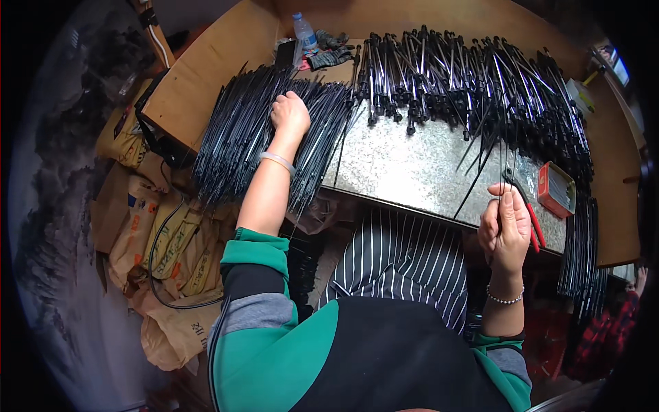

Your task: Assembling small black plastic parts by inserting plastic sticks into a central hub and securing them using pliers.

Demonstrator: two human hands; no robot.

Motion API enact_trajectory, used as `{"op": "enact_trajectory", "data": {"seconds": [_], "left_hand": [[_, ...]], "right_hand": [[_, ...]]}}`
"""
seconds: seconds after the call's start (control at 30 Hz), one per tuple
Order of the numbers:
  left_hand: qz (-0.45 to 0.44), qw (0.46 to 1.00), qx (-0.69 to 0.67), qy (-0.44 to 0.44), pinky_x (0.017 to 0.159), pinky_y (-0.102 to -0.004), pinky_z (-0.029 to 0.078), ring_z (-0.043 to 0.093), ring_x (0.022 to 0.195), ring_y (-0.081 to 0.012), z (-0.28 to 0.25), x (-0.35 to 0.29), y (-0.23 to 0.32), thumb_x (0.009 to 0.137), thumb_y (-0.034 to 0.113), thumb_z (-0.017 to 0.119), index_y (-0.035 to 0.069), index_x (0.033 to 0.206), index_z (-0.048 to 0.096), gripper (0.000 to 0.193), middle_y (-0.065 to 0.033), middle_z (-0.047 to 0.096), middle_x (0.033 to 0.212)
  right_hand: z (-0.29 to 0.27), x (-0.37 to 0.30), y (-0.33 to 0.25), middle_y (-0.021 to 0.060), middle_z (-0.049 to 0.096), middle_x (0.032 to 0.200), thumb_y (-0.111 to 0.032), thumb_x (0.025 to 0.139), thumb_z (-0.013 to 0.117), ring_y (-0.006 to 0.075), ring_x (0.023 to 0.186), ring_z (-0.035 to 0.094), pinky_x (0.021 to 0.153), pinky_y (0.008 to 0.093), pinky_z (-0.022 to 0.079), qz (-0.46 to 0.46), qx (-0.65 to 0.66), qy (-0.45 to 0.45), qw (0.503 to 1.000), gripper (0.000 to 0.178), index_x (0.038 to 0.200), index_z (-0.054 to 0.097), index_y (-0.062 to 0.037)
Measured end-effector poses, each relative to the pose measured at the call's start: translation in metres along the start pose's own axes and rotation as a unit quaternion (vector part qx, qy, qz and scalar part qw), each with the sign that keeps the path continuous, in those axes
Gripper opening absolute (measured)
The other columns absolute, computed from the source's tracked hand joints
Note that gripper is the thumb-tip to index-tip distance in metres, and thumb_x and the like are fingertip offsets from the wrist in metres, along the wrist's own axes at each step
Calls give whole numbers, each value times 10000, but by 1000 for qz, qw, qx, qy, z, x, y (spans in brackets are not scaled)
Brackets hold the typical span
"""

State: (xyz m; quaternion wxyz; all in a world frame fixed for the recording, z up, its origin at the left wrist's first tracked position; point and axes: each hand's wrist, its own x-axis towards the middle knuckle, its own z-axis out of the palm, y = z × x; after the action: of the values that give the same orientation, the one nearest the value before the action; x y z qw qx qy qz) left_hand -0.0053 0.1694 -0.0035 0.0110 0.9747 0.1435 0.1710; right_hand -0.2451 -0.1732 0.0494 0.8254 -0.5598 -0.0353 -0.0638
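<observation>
Over a wide heap of long, thin black strips (237, 130), resembling cable ties, my left hand (292, 115) has its fingers curled down at the upper part. What those fingers hold is hidden. My right hand (508, 230) is at the table's front edge on the right, pinching thin black strips (503, 161) that stand up from between thumb and fingers. Red-handled pliers (533, 226) lie just beside it. A few loose black strips (473, 180) lie on the metal tabletop (398, 161) to its left.
Many black rods with knobbed ends (439, 69) fill the far side. A red box (556, 189) stands at right, near more hanging strips (580, 254). A bottle (304, 33) and gloves (329, 56) lie at the back. Paper sacks (168, 323) are at left; another person's sleeve (603, 336) shows lower right.
</observation>
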Motion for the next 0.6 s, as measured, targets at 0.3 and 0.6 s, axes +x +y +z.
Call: {"op": "enact_trajectory", "data": {"seconds": [0.3, 0.6], "left_hand": [[54, 991, -99, 73, 713, -513, 446, 581, 776, -441, -50, 15, -12, 907, 234, 408, -17, 938, 440, 255, -275, 601, 827], [223, 655, -683, 233, 401, -192, 347, 387, 462, -60, -190, -34, 47, 960, 185, 348, 43, 960, 417, 159, -5, 440, 599]], "right_hand": [[-9, -2, -4, -28, 360, 514, -199, 974, 324, 18, 366, 272, 311, 159, 232, -4, -1, 0, 1000, 244, 1011, 459, 1], [-9, -5, -11, -34, 338, 517, -170, 968, 331, 7, 374, 257, 314, 146, 224, -15, 14, 36, 999, 310, 1209, 385, 17]]}}
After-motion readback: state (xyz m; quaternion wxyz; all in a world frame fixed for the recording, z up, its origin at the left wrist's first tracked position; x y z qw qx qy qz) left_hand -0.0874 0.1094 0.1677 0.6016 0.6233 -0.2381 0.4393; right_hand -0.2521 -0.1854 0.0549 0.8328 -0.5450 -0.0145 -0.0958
